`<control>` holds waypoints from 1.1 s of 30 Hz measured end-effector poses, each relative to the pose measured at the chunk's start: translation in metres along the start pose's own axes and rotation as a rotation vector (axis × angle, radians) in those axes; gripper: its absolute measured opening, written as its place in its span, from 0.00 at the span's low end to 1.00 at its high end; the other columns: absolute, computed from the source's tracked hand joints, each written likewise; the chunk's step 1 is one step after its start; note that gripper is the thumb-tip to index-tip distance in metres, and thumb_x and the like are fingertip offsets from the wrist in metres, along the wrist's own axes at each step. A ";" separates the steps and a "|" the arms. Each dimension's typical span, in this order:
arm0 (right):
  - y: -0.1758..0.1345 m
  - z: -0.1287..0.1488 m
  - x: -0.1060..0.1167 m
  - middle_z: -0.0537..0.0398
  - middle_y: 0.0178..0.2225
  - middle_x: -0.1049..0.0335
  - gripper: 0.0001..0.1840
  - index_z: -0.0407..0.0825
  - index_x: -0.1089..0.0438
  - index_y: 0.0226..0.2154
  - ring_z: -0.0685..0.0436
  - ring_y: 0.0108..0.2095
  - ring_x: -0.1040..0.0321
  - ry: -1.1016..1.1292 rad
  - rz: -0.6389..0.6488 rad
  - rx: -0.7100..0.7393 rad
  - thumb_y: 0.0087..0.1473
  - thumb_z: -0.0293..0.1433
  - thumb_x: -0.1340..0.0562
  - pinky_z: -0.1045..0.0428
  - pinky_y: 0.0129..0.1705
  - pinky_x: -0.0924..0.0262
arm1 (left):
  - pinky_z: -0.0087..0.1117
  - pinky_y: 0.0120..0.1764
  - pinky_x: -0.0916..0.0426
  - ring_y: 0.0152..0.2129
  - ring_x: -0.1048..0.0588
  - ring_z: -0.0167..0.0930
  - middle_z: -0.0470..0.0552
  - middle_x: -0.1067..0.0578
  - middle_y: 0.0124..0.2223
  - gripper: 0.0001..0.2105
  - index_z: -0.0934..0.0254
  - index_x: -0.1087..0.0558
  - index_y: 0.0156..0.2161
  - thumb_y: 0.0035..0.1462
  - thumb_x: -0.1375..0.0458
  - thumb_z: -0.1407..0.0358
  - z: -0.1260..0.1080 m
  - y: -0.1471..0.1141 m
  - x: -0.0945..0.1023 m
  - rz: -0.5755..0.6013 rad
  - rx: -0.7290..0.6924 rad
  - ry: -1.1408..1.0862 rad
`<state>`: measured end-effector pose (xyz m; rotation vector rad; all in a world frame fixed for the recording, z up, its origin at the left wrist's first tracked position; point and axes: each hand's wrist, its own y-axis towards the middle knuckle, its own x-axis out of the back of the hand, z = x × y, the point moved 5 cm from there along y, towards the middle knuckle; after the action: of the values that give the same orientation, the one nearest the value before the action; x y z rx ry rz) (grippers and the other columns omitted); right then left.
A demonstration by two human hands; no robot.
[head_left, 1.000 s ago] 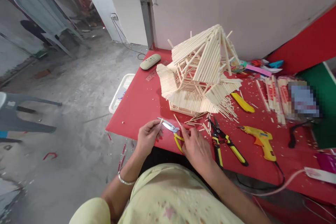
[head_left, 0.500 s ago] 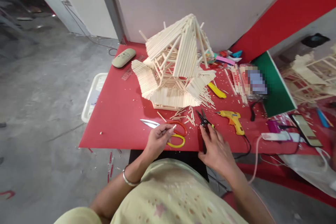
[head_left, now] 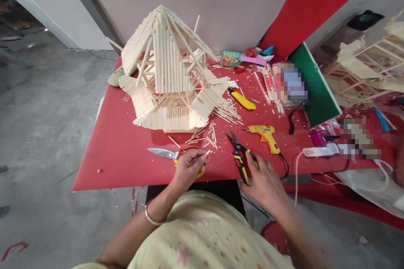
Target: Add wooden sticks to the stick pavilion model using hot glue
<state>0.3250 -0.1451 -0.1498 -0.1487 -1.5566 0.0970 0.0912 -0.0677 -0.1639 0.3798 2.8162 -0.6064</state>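
My left hand [head_left: 189, 172] pinches a short pale wooden stick [head_left: 207, 153] between thumb and fingers. It is above the scissors [head_left: 164, 154], which have a red and a yellow handle and are partly hidden by the hand. My right hand [head_left: 263, 180], fingers apart, is at the right handle of the black and yellow snips [head_left: 239, 155]. Those snips lie on the red table with blades spread. Behind both hands stands a pavilion model [head_left: 170, 71] built of pale sticks, with a pointed roof and a flared lower roof.
To the right lies a yellow glue gun [head_left: 267, 135] with its cord. Cut sticks [head_left: 225, 111] are scattered beside the model, near a yellow utility knife [head_left: 243, 99]. Further right are a green board [head_left: 318, 92], a power strip [head_left: 322, 150] and another stick model [head_left: 362, 67].
The view has turned right, so the model and table appear further left. My right hand has shifted right off the snips' left handle, which is now uncovered. My left hand still holds the stick.
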 end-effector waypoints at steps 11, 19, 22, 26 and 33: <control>-0.001 -0.028 0.011 0.42 0.48 0.39 0.41 0.45 0.48 0.64 0.33 0.52 0.40 0.348 -0.173 -0.063 0.47 0.28 0.41 0.39 0.54 0.40 | 0.24 0.21 0.44 0.17 0.37 0.21 0.48 0.27 0.27 0.16 0.67 0.23 0.38 0.55 0.38 0.54 0.002 0.006 -0.030 -0.032 -0.016 0.104; -0.003 -0.025 0.012 0.52 0.51 0.30 0.37 0.52 0.47 0.62 0.42 0.51 0.32 1.177 0.098 -0.064 0.48 0.26 0.44 0.45 0.57 0.40 | 0.23 0.19 0.45 0.15 0.40 0.19 0.44 0.29 0.23 0.15 0.66 0.24 0.36 0.53 0.36 0.54 -0.002 0.009 -0.046 -0.084 0.023 0.073; 0.002 -0.025 0.007 0.51 0.54 0.32 0.37 0.53 0.48 0.63 0.41 0.54 0.33 1.128 0.048 -0.059 0.51 0.29 0.41 0.44 0.59 0.42 | 0.22 0.20 0.43 0.15 0.38 0.19 0.44 0.29 0.24 0.15 0.66 0.24 0.37 0.53 0.36 0.54 -0.004 0.010 -0.048 -0.079 0.015 0.059; 0.006 -0.017 0.007 0.47 0.61 0.40 0.37 0.52 0.50 0.64 0.38 0.61 0.42 0.949 -0.035 0.016 0.53 0.33 0.40 0.41 0.63 0.48 | 0.23 0.23 0.36 0.19 0.28 0.23 0.48 0.25 0.26 0.14 0.67 0.26 0.36 0.54 0.36 0.56 -0.011 0.015 -0.046 -0.072 -0.040 0.034; 0.013 -0.005 0.015 0.36 0.52 0.35 0.38 0.43 0.50 0.65 0.29 0.52 0.37 0.333 -0.146 -0.084 0.57 0.41 0.42 0.37 0.51 0.40 | 0.28 0.28 0.27 0.24 0.21 0.31 0.52 0.21 0.30 0.15 0.66 0.33 0.36 0.52 0.33 0.60 -0.019 0.025 -0.043 -0.028 0.098 -0.247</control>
<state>0.3305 -0.1299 -0.1371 -0.1107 -1.2352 -0.1038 0.1358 -0.0460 -0.1445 0.2627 2.5675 -0.7441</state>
